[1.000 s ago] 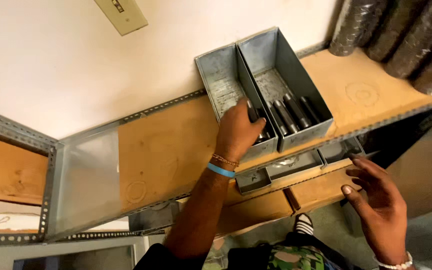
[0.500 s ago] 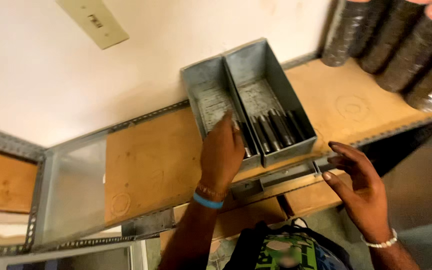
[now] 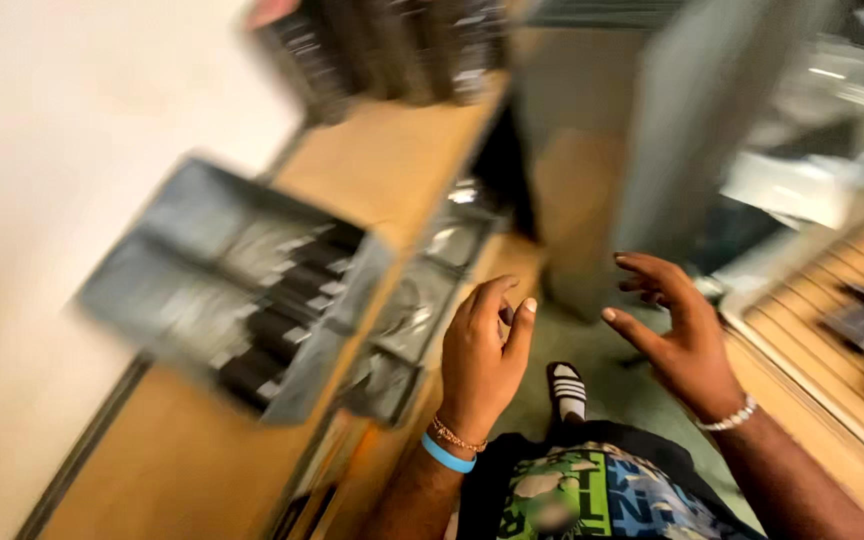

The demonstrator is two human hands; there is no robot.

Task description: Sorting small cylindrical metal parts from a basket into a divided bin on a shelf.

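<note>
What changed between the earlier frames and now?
The view has swung right and is blurred. The left hand has come off the grey metal bins and now hangs in the air beside the shelf, fingers curled, holding nothing visible. The right hand remains open and empty. The bins, with dark parts inside, are still on the wooden shelf.

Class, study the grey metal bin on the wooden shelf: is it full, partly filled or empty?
Partly filled. The grey metal bin holds a row of dark cylinders at one end, while the rest of its floor looks bare, though blur hides detail.
</note>
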